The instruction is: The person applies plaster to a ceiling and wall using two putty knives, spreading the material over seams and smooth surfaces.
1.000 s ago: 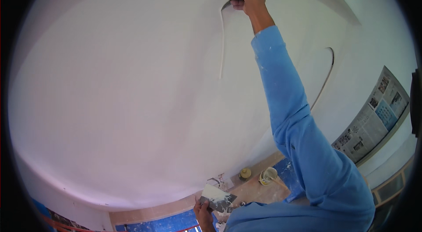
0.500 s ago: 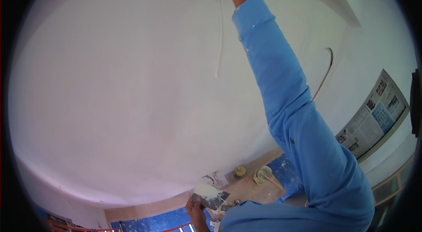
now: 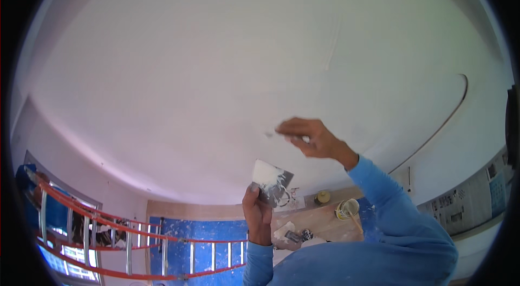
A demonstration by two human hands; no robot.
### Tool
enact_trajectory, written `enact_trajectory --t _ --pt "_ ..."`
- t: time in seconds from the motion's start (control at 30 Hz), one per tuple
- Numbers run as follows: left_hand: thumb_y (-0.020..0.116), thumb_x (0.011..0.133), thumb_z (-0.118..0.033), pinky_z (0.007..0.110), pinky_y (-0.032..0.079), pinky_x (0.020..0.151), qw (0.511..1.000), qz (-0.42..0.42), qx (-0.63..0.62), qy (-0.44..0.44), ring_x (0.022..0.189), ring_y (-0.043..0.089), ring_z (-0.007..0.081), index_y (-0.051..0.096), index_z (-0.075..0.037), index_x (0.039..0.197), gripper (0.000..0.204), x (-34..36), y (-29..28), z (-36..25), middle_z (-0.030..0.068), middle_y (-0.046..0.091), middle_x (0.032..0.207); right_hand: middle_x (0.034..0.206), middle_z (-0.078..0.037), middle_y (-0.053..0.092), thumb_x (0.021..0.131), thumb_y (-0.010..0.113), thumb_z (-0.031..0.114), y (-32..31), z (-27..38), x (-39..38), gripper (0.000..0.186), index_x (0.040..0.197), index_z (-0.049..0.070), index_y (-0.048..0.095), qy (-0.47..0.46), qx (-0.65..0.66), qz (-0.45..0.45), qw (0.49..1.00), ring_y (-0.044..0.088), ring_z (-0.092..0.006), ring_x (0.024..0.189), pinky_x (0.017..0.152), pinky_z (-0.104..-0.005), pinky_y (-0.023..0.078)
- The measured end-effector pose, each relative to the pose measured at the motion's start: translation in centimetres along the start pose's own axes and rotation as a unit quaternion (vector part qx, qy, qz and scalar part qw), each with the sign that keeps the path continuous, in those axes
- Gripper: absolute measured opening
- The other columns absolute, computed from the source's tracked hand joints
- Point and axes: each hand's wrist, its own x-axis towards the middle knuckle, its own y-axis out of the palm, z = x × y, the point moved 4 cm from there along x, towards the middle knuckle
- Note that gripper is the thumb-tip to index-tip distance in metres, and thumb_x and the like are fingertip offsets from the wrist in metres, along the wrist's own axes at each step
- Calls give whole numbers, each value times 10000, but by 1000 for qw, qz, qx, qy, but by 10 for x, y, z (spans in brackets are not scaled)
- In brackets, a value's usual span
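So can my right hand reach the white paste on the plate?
Likely yes: the left hand holds the plate from below, leaving the white paste exposed, and nothing visible blocks the right hand.

The right arm [image 3: 398,207] is bent, its forearm angled up and leftward; the right grip [image 3: 315,137] is closed, fingers [image 3: 295,124] leftward. Lower, the left grip [image 3: 258,215] is closed, thumb [image 3: 251,195] up.

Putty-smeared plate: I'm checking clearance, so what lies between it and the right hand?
Nothing: between the plate and the right hand, the head view shows only pale wall behind.
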Motion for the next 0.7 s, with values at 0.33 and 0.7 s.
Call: enact_trajectory --t 0.33,0.7 --pt "513 975 -30 415 486 1015 999 -25 41 14 1155 601 257 526 22 1262 293 7 -15 9 151 621 1214 1262 -148 503 693 602 -154 75 -30 -79 837 1474 104 447 75 77 148 983 555 -318 1131 907 -338 501" --pt "500 1033 -154 365 607 768 919 -68 323 215 930 684 197 538 -6 1251 265 2 6 -34 99 647 1101 1091 -152 650 939 589 137 94 -168 -171 373 1272 -17 522 505 365 -243 744 686 -319 898 801 -477 564"
